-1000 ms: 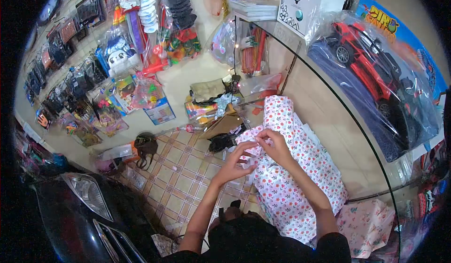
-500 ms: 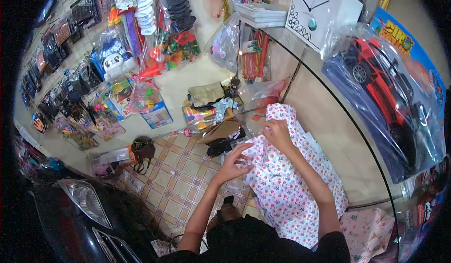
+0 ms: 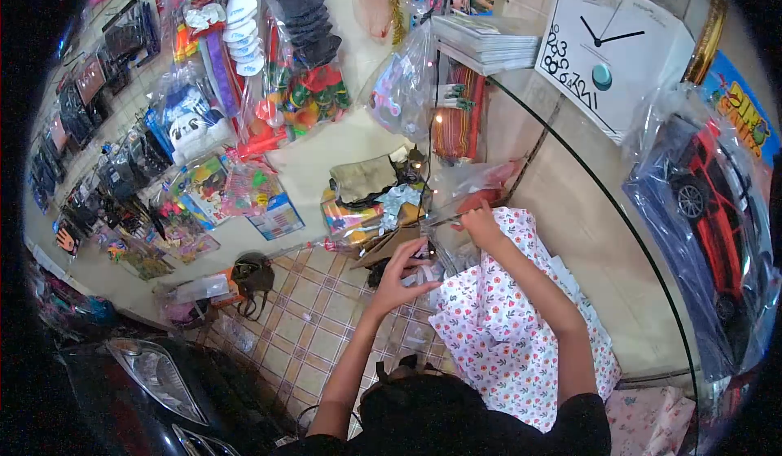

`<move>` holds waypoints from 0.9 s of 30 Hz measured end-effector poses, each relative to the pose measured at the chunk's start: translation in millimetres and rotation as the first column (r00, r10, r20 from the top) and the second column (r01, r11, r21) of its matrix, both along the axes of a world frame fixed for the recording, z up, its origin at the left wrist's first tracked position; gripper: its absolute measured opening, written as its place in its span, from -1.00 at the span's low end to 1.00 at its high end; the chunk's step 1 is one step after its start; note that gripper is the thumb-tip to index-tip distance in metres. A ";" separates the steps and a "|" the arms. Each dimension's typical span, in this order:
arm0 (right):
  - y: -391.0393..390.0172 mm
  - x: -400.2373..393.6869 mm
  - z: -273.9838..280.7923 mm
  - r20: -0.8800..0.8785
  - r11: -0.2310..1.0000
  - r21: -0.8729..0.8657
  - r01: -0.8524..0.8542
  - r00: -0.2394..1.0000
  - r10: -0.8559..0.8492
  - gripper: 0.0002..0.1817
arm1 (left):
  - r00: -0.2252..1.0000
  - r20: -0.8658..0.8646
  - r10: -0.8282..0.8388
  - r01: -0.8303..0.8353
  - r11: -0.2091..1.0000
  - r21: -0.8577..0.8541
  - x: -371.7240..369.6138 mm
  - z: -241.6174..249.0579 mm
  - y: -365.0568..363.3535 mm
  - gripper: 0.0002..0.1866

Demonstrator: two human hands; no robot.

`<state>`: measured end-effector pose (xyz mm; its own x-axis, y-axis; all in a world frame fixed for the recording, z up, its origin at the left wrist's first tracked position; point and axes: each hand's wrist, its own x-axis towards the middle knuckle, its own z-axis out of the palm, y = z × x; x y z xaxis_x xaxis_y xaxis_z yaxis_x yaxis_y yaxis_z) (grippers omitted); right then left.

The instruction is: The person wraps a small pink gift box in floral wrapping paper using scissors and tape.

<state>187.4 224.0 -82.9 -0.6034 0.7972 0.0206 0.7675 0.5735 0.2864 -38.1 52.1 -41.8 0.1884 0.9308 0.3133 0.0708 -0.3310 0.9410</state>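
Flower-printed wrapping paper (image 3: 521,334), white with red and orange flowers, covers a large bulky shape in front of me. At its upper left edge, my left hand (image 3: 401,279) is curved with thumb and fingers apart, near clear, shiny material (image 3: 425,273). My right hand (image 3: 482,226) is over the paper's top end, fingers bent together beside clear plastic; anything between the fingertips is too small to make out. The forearm of that hand crosses above the paper.
A curved glass edge (image 3: 607,183) runs along the right, with a boxed clock (image 3: 607,49) and a bagged red toy car (image 3: 709,203) beyond it. Packaged goods hang at left. A dark bag (image 3: 253,275) lies on the tiled floor (image 3: 314,309); a black vehicle (image 3: 155,383) stands lower left.
The view has shifted, so the clock and toy car appear further right. My right hand has moved beyond the paper's top edge, and the paper's upper left part has shifted down, uncovering clear material.
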 end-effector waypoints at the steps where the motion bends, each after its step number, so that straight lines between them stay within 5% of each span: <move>1: 0.6 2.5 0.1 -0.038 1.000 0.002 -0.014 0.999 0.014 -0.84 | 1.000 0.007 -0.011 0.011 1.000 -0.006 -2.4 -2.2 2.4 -0.11; 6: 11.3 18.2 3.4 -0.227 0.999 -0.029 -0.029 0.974 0.021 -0.65 | 0.998 0.024 -0.061 0.061 0.998 -0.023 -8.0 -10.7 11.5 -0.04; 9: 37.7 31.5 -2.8 -0.422 0.978 -0.196 -0.079 0.906 -0.012 -0.59 | 0.998 0.010 -0.059 0.059 0.998 -0.028 -9.4 -9.8 12.4 -0.03; 11: 23.4 23.2 39.5 -0.508 0.885 -0.446 -0.130 0.851 -0.131 -0.58 | 0.998 0.040 -0.049 0.051 0.997 -0.050 -13.2 -15.1 14.0 -0.03; 13: 19.2 19.6 49.9 -0.445 0.884 -0.429 -0.186 0.895 -0.028 -0.56 | 0.998 0.060 -0.032 0.035 0.998 -0.056 -14.9 -20.0 16.0 -0.03; 15: 17.9 19.2 32.3 -0.170 0.944 -0.161 -0.288 0.950 0.261 -0.54 | 0.998 0.066 -0.011 0.014 0.999 -0.049 -16.2 -23.1 18.0 -0.02; 18: 1.3 17.4 16.8 -0.083 0.847 0.189 -0.497 0.851 0.518 -0.61 | 0.998 0.066 0.005 -0.001 0.999 -0.047 -16.1 -28.0 22.5 -0.02; 21: -15.8 -10.2 42.1 -0.018 0.894 -0.020 -0.448 0.894 0.448 -0.50 | 0.997 0.061 0.039 -0.036 0.998 -0.058 -13.9 -26.6 24.6 -0.01; 24: -6.7 -12.8 10.5 -0.168 0.884 0.075 -0.461 0.868 0.467 -0.54 | 0.991 0.113 0.069 -0.064 0.997 -0.049 -10.8 -34.5 27.5 0.00; 27: -5.2 -6.6 16.9 -0.141 0.895 0.101 -0.435 0.884 0.446 -0.60 | 0.993 0.103 0.062 -0.057 0.997 -0.050 -11.5 -35.8 27.1 0.01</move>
